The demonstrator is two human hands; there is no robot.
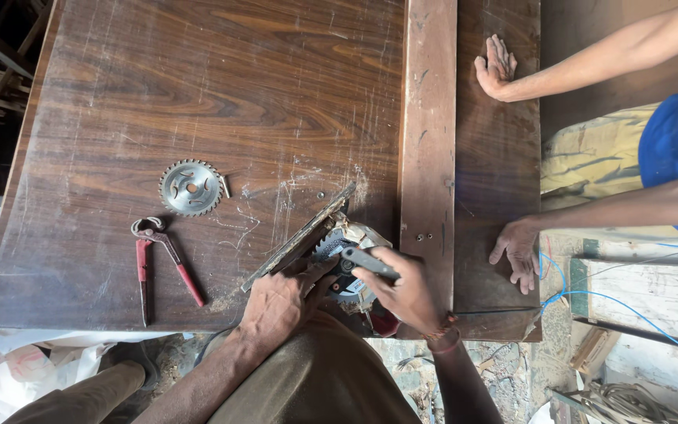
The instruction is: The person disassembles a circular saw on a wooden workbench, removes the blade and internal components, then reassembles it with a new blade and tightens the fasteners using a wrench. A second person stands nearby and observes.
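While left hand clamped circular saw, right hand pinched grey spanner; one toothed steel blade at ten o'clock, one red-handled pincers beside it.

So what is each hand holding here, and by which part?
The right hand holds a grey wrench by its handle end, its head at the blade of the saw. The left hand grips the saw's body beside its base plate.

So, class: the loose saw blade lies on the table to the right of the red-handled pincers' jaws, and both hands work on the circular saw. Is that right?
Not quite. In the head view the loose saw blade lies above the red-handled pincers, further from the person. Both the left hand and right hand do work on the circular saw.
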